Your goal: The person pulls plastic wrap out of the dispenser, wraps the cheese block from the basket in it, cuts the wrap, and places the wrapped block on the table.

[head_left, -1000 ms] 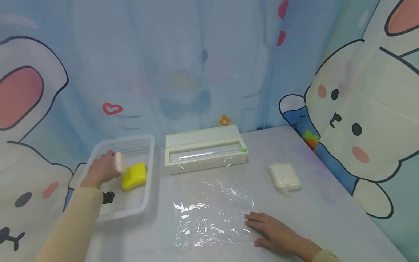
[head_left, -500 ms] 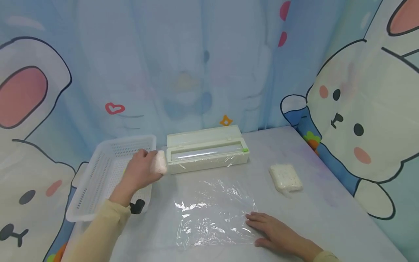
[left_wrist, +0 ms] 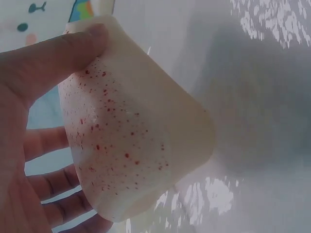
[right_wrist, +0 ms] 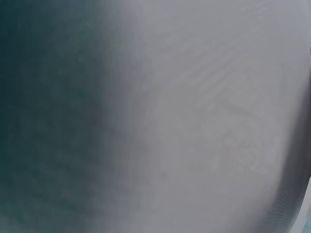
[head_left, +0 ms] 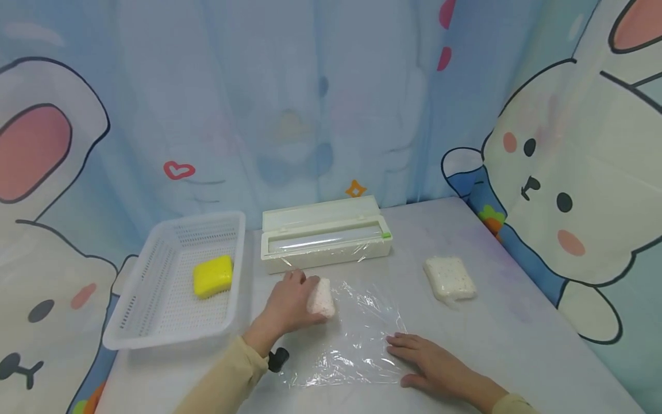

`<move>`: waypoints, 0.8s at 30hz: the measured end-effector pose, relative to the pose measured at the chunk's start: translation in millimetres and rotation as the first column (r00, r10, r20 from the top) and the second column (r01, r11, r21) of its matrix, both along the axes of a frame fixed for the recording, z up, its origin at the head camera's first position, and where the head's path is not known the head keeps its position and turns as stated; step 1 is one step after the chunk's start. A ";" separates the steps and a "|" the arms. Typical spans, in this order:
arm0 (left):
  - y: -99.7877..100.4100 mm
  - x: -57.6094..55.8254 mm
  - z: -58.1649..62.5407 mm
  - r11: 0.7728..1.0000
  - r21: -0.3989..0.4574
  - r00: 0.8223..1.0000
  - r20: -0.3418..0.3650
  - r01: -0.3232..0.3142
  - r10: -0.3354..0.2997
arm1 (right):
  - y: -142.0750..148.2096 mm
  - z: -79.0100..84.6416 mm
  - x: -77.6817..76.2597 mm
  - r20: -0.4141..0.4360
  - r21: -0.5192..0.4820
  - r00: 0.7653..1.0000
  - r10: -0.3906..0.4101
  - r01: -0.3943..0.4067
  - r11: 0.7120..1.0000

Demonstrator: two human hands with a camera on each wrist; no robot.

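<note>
My left hand (head_left: 289, 302) grips a pale bar with red speckles (head_left: 322, 299), which looks like soap, and holds it tilted over the left part of a sheet of cling film (head_left: 357, 330). In the left wrist view the thumb lies across one edge of the bar (left_wrist: 116, 136) and the fingers are behind it. My right hand (head_left: 434, 365) rests with fairly straight fingers at the right edge of the film, which lies flat on the table. The right wrist view shows only a blurred pale surface and a dark area.
Behind the film stands a cling film box (head_left: 328, 250) with its lid up and the roll inside. A white basket (head_left: 176, 305) at the left holds a yellow bar (head_left: 213, 277). A pale speckled block in film (head_left: 450, 279) lies to the right. A patterned curtain (head_left: 289, 86) hangs behind.
The left hand has carried the speckled bar out of the basket, to the right, over the film. The yellow bar stays in the basket. The right hand has hardly moved.
</note>
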State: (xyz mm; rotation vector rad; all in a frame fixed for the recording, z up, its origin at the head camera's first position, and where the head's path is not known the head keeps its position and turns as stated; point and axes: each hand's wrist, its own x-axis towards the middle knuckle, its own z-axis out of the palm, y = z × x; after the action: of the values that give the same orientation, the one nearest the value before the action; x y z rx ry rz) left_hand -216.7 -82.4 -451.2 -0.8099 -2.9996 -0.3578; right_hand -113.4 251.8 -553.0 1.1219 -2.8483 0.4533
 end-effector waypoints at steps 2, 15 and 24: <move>9.6 3.8 -6.7 1.000 -0.021 1.000 -0.002 0.015 -0.015 | 0.6 -1.8 0.2 -0.018 -0.008 1.000 0.010 -0.010 1.000; 37.7 19.5 -23.6 0.992 -0.122 1.000 -0.011 0.019 -0.020 | 0.6 -1.5 -0.4 0.003 -0.015 1.000 -0.005 0.006 1.000; 46.0 24.3 -31.7 0.988 -0.152 0.999 0.000 0.040 -0.040 | 0.8 -3.6 0.7 -0.083 -0.056 0.996 0.032 -0.037 0.998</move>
State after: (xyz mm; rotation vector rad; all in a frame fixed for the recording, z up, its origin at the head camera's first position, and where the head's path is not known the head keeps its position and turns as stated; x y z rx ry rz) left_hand -192.4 -36.4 -482.9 -0.8809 -3.0415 -0.1289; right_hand -112.7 252.6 -556.6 1.1531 -2.7320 0.4769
